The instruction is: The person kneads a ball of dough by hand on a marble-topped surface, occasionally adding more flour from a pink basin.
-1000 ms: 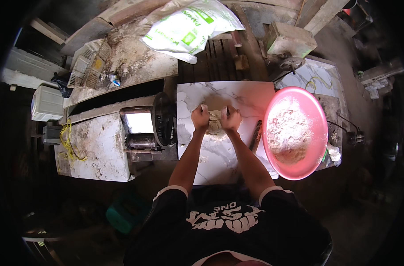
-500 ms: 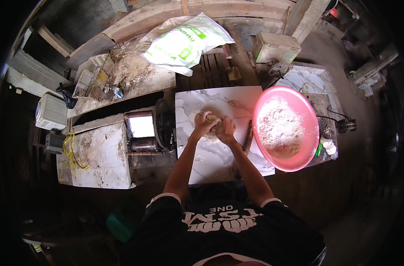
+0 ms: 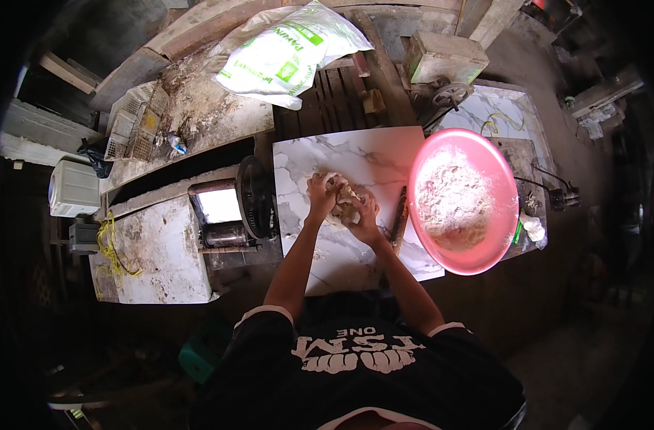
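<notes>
A lump of pale, rough dough (image 3: 345, 203) is between my hands, over a white marble-patterned board (image 3: 370, 154). My left hand (image 3: 321, 192) grips its left and far side with curled fingers. On the near right side, my right hand (image 3: 363, 219) holds the dough, fingers bent around it. The lump looks ragged and pulled out between the two hands. Loose flour and crumbs lie around it on the board. Just right of my right hand rests a dark rolling pin (image 3: 399, 218), beside a big pink basin (image 3: 514, 208) holding white flour (image 3: 452, 190).
Left of the board stands a roller machine (image 3: 219, 206) with a dark gear wheel (image 3: 254, 197). A white and green sack (image 3: 291, 57) lies at the back. A plastic crate (image 3: 135, 122) sits far left. A hand wheel (image 3: 452, 95) stands behind the basin.
My hands have spread slightly apart, the left toward the far left and the right nearer to me. The dough between them now shows more and looks stretched. The whole view has shifted a little.
</notes>
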A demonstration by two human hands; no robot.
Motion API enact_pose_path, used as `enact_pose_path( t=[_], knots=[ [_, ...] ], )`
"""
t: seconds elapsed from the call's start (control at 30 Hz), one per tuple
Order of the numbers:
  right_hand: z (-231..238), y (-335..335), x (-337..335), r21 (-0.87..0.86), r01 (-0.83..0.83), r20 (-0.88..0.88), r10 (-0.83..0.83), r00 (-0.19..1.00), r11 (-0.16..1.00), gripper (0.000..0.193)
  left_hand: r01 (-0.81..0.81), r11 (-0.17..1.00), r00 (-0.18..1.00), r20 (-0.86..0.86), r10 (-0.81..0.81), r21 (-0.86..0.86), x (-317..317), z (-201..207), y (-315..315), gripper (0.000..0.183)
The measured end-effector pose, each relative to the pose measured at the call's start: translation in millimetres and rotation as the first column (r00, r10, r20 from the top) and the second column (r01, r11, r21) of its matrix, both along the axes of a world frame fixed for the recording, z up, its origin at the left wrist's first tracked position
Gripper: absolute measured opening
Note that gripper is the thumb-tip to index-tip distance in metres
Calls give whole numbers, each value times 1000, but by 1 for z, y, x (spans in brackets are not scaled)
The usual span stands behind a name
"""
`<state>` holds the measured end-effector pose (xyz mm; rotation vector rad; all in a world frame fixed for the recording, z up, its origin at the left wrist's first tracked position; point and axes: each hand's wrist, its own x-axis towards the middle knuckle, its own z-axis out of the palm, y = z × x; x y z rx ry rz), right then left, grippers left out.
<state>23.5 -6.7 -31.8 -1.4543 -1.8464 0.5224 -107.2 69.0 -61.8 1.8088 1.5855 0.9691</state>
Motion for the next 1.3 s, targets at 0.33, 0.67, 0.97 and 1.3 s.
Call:
enact_pose_path(
  t=[0.33, 0.67, 0.97, 1.3],
  knots=[
    [-11, -9, 2, 11, -43, -43, 44, 998, 999, 39, -40, 994, 990, -129, 53, 102, -5, -18, -1, 28],
    [-18, -1, 1, 2, -20, -17, 20, 1000, 1000, 32, 118, 984, 991, 47, -125, 131, -16, 21, -9, 45],
    [-25, 4, 6, 9, -20, 93, 19, 996, 1000, 26, -115, 992, 983, -136, 122, 60, 15, 16, -9, 54],
    [40, -41, 39, -87, 113, -192, -128, 973, 990, 27, 88, 989, 931, 363, -39, -119, 24, 47, -102, 40]
  ],
)
